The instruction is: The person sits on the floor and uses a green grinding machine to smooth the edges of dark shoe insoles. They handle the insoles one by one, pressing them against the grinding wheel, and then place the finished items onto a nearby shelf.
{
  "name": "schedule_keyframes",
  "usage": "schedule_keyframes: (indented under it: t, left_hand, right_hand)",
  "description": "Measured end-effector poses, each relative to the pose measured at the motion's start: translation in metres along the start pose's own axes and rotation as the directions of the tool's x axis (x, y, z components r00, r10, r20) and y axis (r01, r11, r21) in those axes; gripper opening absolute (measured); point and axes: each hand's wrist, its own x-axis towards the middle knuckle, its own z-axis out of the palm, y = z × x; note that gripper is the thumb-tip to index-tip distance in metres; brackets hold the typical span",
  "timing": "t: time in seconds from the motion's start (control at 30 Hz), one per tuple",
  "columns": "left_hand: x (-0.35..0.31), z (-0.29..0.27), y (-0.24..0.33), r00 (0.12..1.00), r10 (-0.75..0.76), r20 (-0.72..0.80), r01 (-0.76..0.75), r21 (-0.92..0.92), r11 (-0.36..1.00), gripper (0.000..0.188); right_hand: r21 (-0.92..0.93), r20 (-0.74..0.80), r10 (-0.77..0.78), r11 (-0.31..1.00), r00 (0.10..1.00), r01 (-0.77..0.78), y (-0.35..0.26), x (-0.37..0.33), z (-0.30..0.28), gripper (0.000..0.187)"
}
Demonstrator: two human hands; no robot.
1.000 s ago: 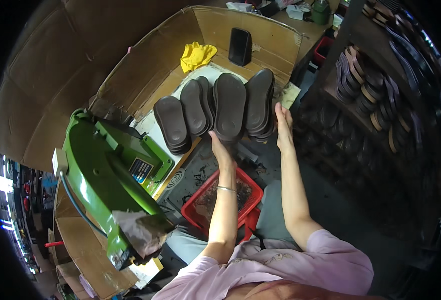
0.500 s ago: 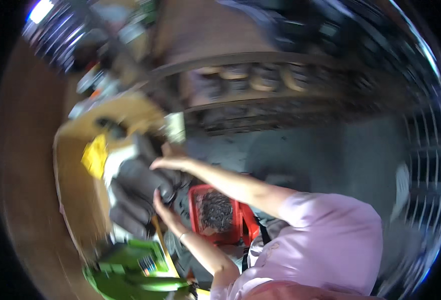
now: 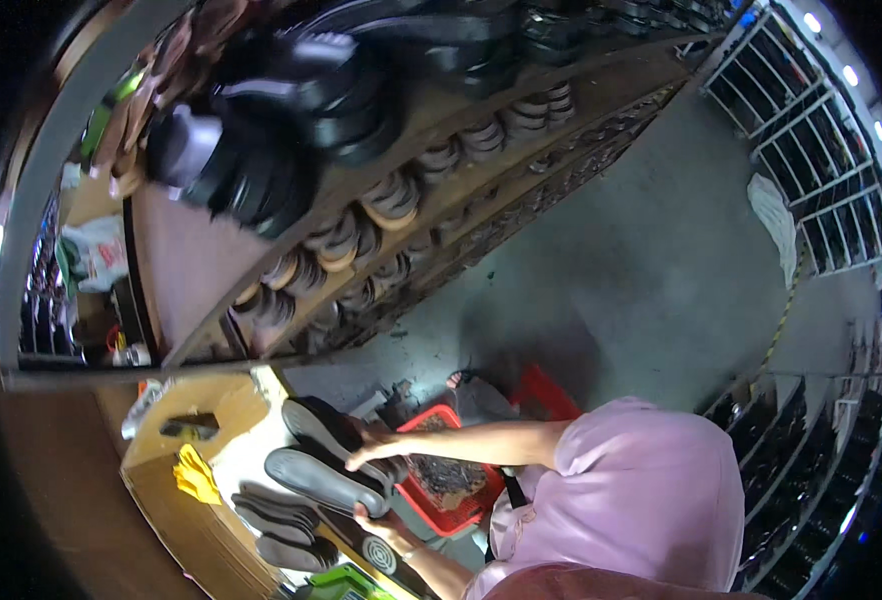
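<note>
Two grey shoe soles, or stacks of them, lie side by side between my hands. My right hand [image 3: 373, 447] grips the heel end of the farther shoe sole [image 3: 313, 425], its thumb spread along the side and its other fingers hidden. My left hand [image 3: 389, 528] closes on the end of the nearer, lighter shoe sole [image 3: 321, 480]; its fingers are partly hidden underneath. Beside them on the bench, more dark soles [image 3: 276, 515] lie in stacks. A yellow cloth or glove [image 3: 196, 474] sits on the bench's far side.
A long shelf rack [image 3: 441, 130] holds rows of soles and black shoes. The red basket [image 3: 431, 515] below my right forearm contains dark scraps. A green bin [image 3: 346, 583] stands near the bench [image 3: 161, 500]. Wire racks [image 3: 811, 130] stand across the grey floor [image 3: 611, 250].
The view has swung, so the shelf rack and floor now fill more of it. My hands are still at the soles, with the fingers now closer around their ends.
</note>
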Motion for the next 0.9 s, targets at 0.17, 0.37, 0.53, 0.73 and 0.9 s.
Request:
schedule_keyframes:
  t: [0.17,0.37,0.53,0.73,0.9]
  left_hand:
    - [-0.042,0.053,-0.076,0.986,-0.149,0.078,0.138,0.126,0.982,0.077]
    - [-0.102,0.254,-0.125,0.719,-0.449,0.531,0.155,0.507,0.848,0.094]
    - [-0.144,0.426,-0.181,0.375,-0.618,0.691,0.165,0.607,0.778,0.093]
    - [-0.189,0.603,-0.25,0.3,-0.61,0.733,0.091,0.615,0.784,0.089]
    - [-0.179,0.73,-0.28,0.377,-0.619,0.689,0.222,0.582,0.783,0.07]
  right_hand:
    - [0.104,0.02,0.146,0.984,0.989,-0.148,-0.026,-0.105,-0.122,0.097]
    - [0.194,-0.709,-0.037,0.95,0.704,0.245,0.001,-0.275,-0.227,0.105]
    - [0.242,-0.939,0.043,0.788,0.342,0.566,-0.113,-0.382,-0.275,0.091]
    - [-0.011,-0.967,-0.204,0.631,0.153,0.776,-0.168,-0.432,-0.407,0.07]
    - [0.189,-0.928,-0.103,0.699,0.358,0.69,-0.256,-0.429,-0.534,0.061]
